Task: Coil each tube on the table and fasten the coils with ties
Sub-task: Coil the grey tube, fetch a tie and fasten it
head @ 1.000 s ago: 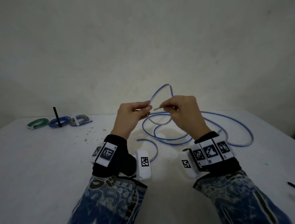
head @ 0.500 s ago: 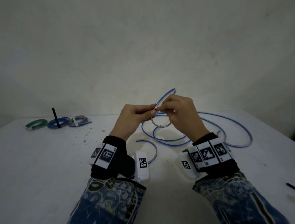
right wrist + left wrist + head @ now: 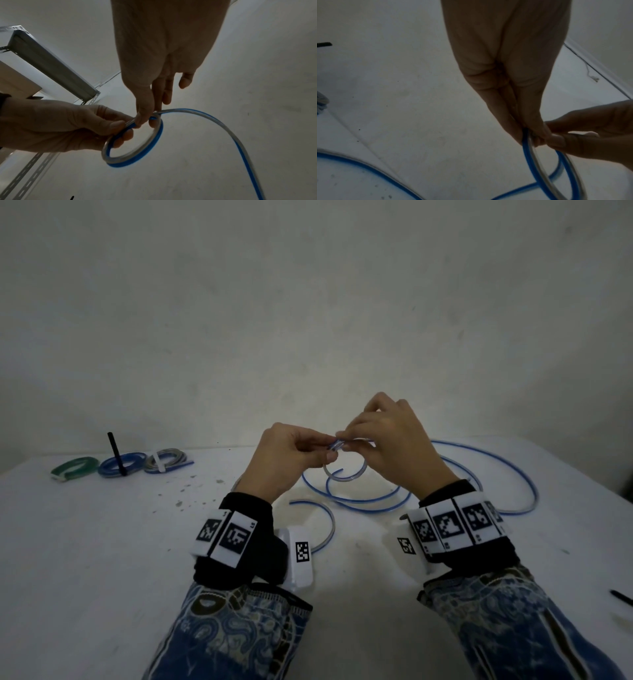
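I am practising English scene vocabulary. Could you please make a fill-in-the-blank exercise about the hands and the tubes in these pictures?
1. The left hand and right hand both pinch the small ____ wound from the blue tube.
2. The rest of that tube lies loose on the ____.
3. At the table's far left lie ____ finished coils.

Missing words: coil; table; three

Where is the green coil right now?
In the head view the green coil lies at the table's far left edge, first in a row beside the blue coil, away from both hands.
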